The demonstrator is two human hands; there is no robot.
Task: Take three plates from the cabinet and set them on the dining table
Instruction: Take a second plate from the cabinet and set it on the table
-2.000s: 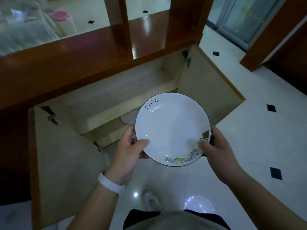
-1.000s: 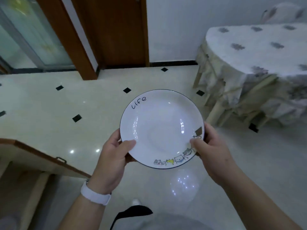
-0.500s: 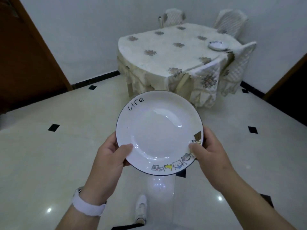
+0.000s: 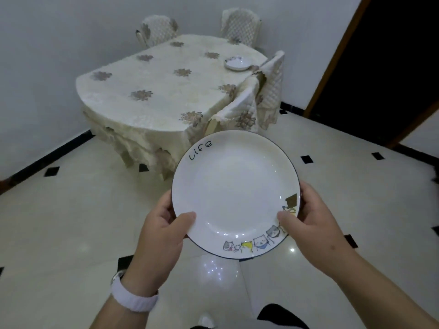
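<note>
While both hands carry it, the plate [image 4: 235, 193], white with a dark rim, the word "Life" and a row of cartoon cats, hangs face up and roughly level over the tiled floor [image 4: 71, 222], well apart from the bench [image 4: 166, 91]. The left hand [image 4: 159, 238] grips the near left rim, thumb on top and fingers hidden beneath. The right hand [image 4: 316, 229] pinches the near right rim in the same way, so the two hands sit apart with the plate clamped between them. On the far right of the cloth-covered bench, near its edge and beside a covered chair [image 4: 273, 77], lies a second plate [image 4: 236, 63]; whether it is one plate or a small stack is too small to tell. By that, the job looks about a third done: at least one plate delivered and this one in transit. It must yet reach the bench and be set down, and another trip to the cabinet, not in view, probably remains.
</note>
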